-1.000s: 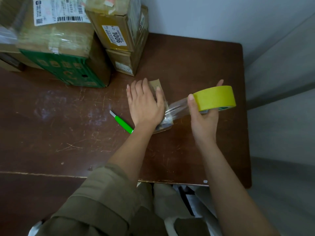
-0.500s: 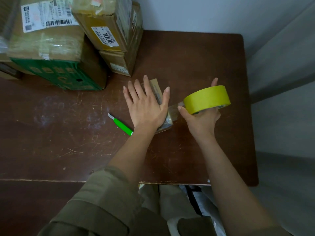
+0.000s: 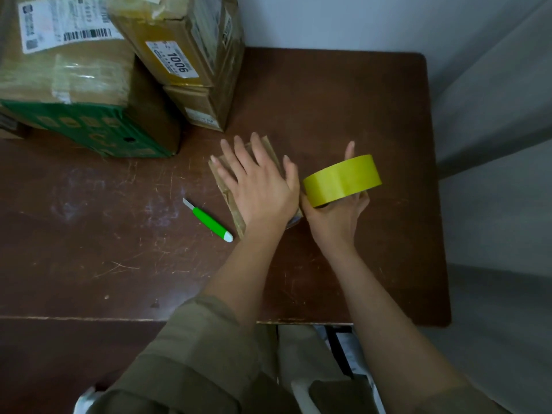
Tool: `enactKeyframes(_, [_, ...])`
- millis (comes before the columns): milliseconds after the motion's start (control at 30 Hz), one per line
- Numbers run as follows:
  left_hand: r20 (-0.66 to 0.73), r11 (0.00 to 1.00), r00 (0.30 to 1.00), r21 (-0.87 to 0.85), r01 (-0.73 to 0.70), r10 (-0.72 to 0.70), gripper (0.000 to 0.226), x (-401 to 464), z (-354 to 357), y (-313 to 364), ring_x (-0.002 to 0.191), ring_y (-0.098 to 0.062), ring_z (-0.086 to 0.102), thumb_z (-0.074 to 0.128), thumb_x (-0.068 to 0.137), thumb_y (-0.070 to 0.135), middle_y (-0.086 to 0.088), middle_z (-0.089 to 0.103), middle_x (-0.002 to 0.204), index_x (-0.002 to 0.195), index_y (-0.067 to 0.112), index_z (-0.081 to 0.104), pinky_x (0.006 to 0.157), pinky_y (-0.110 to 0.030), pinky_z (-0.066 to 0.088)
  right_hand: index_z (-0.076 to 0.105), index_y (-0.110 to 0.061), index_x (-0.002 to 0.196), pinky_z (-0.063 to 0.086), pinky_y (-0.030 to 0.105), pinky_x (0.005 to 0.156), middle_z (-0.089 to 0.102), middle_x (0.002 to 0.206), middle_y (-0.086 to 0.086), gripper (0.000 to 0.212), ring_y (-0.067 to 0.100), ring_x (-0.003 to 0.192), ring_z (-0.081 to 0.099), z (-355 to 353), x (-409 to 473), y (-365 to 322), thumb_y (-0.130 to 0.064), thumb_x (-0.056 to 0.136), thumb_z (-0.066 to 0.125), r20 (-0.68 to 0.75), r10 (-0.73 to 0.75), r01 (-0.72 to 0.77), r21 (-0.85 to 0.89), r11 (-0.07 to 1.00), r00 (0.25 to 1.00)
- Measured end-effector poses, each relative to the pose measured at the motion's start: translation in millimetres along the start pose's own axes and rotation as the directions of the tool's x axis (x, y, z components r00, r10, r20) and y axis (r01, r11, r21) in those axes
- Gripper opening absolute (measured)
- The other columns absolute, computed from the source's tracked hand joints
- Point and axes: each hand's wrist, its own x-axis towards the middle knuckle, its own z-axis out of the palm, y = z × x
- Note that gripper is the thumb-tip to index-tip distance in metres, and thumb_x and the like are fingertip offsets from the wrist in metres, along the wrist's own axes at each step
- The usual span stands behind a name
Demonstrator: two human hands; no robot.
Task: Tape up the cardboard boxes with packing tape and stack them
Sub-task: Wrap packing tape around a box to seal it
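The left hand (image 3: 260, 189), fingers straight, is pressing and largely hiding a small flat brown cardboard box (image 3: 230, 186), while at its 3 o'clock the right hand (image 3: 337, 216) is gripping a yellow packing-tape roll (image 3: 342, 180).

Over the last second the right hand (image 3: 336, 216) has carried the yellow tape roll (image 3: 342, 180) leftward, closing on the small cardboard box (image 3: 227, 186). The clear strip of tape once stretched between roll and box no longer shows; the roll now sits just beside the left hand (image 3: 260, 189), whose fingers have spread flatter across the box top.
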Motion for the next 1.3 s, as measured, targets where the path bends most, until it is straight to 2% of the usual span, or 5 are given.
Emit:
enactKeyframes(267, [-0.061,0.876,0.994,-0.470,-0.108,0.090,0.058,5,-21,-20,0.143,-0.039,0.027,0.051,0.093,0.043,-0.021,0.033,0.147,0.139,0.007,0.048,0.118,-0.062,0.013,-0.015,-0.052,0.148,0.014,0.032,0.108,0.042,0.156,0.004,0.114,0.024,0.140,0.039,2,-3,-4,-0.044,0.078,0.074,0.011,0.027,-0.027,-0.001,1.000,1.000])
enactKeyframes(467, [0.256,0.890,0.934,-0.318,0.326,-0.250,0.138,-34,-37,-27,0.145,-0.043,0.022,0.055,0.060,0.087,-0.020,0.007,0.162,0.157,0.007,-0.001,0.115,-0.055,0.027,0.002,-0.049,0.151,0.020,0.042,0.109,0.036,0.159,0.006,0.097,0.032,0.140,0.040,2,-5,-10,-0.054,0.078,0.066,-0.039,-0.019,0.017,-0.048,0.999,0.999])
enactKeyframes(800, [0.229,0.691,0.950,-0.652,0.311,-0.212,0.085,-39,-25,-49,0.143,-0.014,0.034,0.062,0.095,0.035,0.002,0.029,0.161,0.159,0.023,0.006,0.103,-0.016,0.025,0.011,-0.034,0.156,0.019,0.044,0.113,0.044,0.153,0.012,0.103,0.033,0.136,0.038,2,-9,-5,-0.034,0.079,0.079,-0.039,0.009,-0.009,-0.008,1.000,0.999])
enactKeyframes(967, [0.335,0.489,0.928,-0.790,0.370,-0.161,0.086,-44,-20,-57,0.141,-0.014,0.039,0.065,0.093,0.036,-0.001,0.040,0.154,0.158,0.020,0.011,0.117,-0.039,0.035,0.012,-0.030,0.156,0.021,0.051,0.116,0.045,0.151,0.011,0.100,0.034,0.138,0.036,0,-10,-8,-0.034,0.081,0.078,-0.026,0.033,-0.033,0.000,0.999,0.999])
enactKeyframes(1300, [0.197,0.585,0.967,-0.770,0.254,-0.161,0.057,-55,-13,-60,0.109,0.013,0.046,0.047,0.104,0.019,0.009,0.052,0.126,0.154,0.005,0.023,0.084,0.004,0.036,0.011,-0.035,0.158,0.020,0.046,0.113,0.039,0.155,0.012,0.102,0.037,0.137,0.037,2,-14,-6,-0.039,0.079,0.076,-0.018,0.036,-0.035,0.026,0.999,0.999])
